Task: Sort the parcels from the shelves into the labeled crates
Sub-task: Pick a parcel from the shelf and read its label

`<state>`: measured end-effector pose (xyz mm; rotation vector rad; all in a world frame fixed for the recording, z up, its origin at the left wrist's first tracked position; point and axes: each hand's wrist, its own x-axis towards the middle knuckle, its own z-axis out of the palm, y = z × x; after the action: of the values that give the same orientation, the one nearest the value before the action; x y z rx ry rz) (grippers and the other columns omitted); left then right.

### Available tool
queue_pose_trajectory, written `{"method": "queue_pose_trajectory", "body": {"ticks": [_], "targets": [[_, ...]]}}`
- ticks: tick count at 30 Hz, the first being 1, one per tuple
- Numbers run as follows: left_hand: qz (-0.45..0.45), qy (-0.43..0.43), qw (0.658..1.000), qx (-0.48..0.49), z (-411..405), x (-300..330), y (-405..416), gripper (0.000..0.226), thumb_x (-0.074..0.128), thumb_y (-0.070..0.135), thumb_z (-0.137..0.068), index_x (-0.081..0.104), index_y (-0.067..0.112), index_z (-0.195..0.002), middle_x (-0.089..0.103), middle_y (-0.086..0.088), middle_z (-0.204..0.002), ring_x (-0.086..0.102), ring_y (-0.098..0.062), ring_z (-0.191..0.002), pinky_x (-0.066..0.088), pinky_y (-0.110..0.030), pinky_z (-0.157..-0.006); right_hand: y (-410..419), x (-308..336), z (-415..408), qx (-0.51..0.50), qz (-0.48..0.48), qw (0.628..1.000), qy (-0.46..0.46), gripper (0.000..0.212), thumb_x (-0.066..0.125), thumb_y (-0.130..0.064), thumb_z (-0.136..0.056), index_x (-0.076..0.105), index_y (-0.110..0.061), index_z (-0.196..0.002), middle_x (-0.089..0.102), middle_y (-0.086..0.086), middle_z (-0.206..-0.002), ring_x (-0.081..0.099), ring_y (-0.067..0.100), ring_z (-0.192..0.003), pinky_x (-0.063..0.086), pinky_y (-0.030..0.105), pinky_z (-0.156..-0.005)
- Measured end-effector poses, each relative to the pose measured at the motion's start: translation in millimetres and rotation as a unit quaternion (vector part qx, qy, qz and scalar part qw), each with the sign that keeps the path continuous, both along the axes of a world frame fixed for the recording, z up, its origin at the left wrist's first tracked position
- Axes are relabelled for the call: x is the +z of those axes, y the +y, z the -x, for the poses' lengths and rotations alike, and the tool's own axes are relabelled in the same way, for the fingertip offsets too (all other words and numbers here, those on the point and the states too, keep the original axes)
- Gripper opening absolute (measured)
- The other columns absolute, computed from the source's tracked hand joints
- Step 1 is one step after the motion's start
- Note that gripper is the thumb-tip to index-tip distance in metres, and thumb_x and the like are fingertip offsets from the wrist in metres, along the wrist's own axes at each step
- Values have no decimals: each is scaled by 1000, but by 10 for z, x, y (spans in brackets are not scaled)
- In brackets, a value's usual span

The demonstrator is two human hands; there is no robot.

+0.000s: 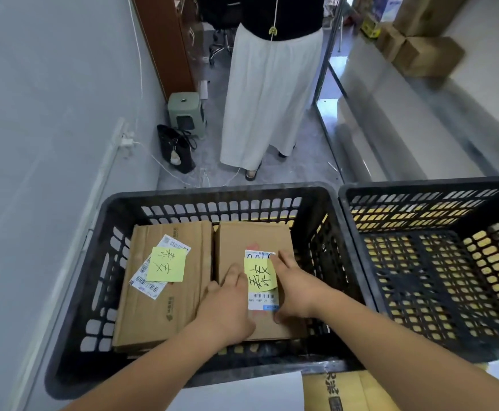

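Both hands lie flat, fingers straight, on the right parcel (254, 280) in the left crate (73, 292); the left hand (227, 307) presses near its left edge, the right hand (294, 287) beside its yellow note (260, 275); the left parcel (165, 286) sits just beside it, edges nearly touching; little room remains along the crate walls; the right crate (349, 221), touching the left one, holds open space.

top middle there's a person in a long white skirt (267, 99) just standing there, green stool (184, 113) to their left by the wall, black handbag (175, 148) on the floor right below it, white cable (165, 167) trailing past.
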<state>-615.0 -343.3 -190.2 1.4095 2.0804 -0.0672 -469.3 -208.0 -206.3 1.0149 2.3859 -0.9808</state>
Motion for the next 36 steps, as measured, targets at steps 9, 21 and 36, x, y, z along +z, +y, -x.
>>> {"method": "queue_pose_trajectory", "body": {"ticks": [9, 21, 36], "targets": [[74, 80, 994, -17, -71, -57, 126, 95, 72, 36, -75, 22, 11, -153, 10, -5, -163, 38, -36, -122, 48, -39, -97, -13, -128, 131, 21, -36, 998, -39, 151, 97, -35, -60, -14, -24, -162, -22, -8, -169, 42, 36, -143, 47, 44, -111], [-22, 134, 989, -65, 338, -35, 46, 108, 65, 69, -68, 20, 27, -156, 20, 4, -165, 16, -27, -149, 16, -47, -118, 36, 107, 35, 52, -114, 991, -43, 134, 94, -52, -58, 12, -26, -161, 8, -3, -168, 22, 33, -151, 37, 53, -117], [-164, 133, 958, -194, 376, 776, 55, 105, 51, 86, -72, 17, 34, -157, 17, 6, -167, 14, -26, -151, 13, -50, -120, -497, 1301, -374, -84, -245, 966, -11, 117, 79, -62, -80, 5, -30, -165, 4, 1, -173, 11, 30, -157, 21, 51, -124]]}}
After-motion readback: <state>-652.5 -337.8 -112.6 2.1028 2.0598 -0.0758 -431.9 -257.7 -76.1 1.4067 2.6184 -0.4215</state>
